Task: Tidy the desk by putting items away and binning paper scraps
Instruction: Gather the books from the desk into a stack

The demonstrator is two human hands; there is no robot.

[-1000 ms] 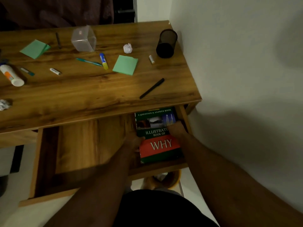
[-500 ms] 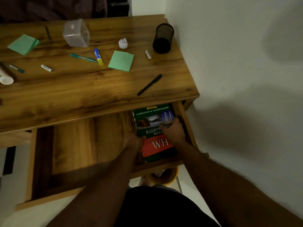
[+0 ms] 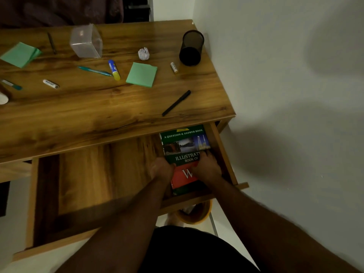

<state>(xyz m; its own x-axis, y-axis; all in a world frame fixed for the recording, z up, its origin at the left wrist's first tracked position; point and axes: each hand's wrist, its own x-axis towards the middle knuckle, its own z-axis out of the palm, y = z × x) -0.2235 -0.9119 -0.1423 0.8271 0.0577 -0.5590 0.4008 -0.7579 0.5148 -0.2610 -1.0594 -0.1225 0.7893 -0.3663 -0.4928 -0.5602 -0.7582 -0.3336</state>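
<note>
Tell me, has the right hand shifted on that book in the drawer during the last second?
Yes. Judged against the book, the right hand has slid left across the cover. The whole word WHY was readable before; now only the W shows.

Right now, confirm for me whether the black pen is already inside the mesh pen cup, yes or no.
No, the black pen lies flat on the desk near its front edge, apart from the mesh pen cup.
</note>
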